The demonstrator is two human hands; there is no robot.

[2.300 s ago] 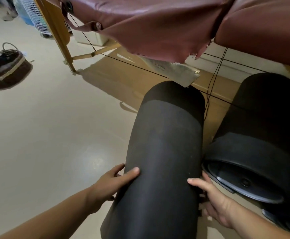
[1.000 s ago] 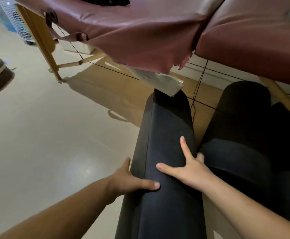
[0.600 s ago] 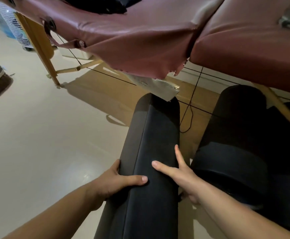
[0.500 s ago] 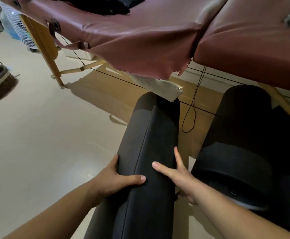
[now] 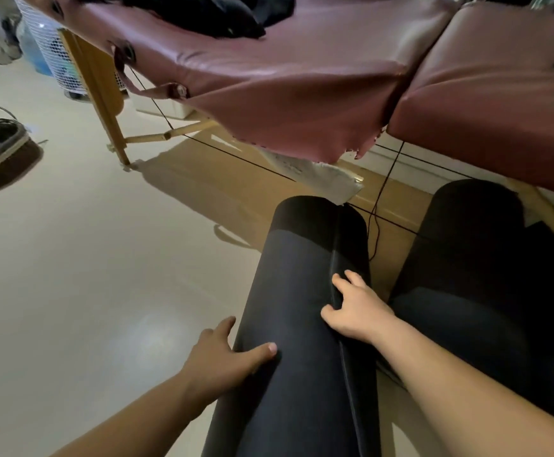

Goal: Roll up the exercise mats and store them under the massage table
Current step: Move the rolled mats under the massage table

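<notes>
— What's out on the left?

— A dark woven basket (image 5: pixel 0 150) with a loop handle, sitting on the glossy beige floor (image 5: pixel 87 275).

— And farther back?

— An upright white wire grille (image 5: pixel 50 52) with something blue (image 5: pixel 36 59) just behind it, too blurred to name. A low white box (image 5: pixel 167 108) sits near it.

— Anything dark?

— A heap of black cloth (image 5: pixel 216 13) at the top. A thin black cord (image 5: pixel 388 173) hangs down beside a crinkled pale sheet (image 5: pixel 321 176).

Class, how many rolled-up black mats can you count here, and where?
2. The centre mat has the left hand and right hand on it; the right mat lies beside it, far end under the massage table. More may hide far right.
</notes>
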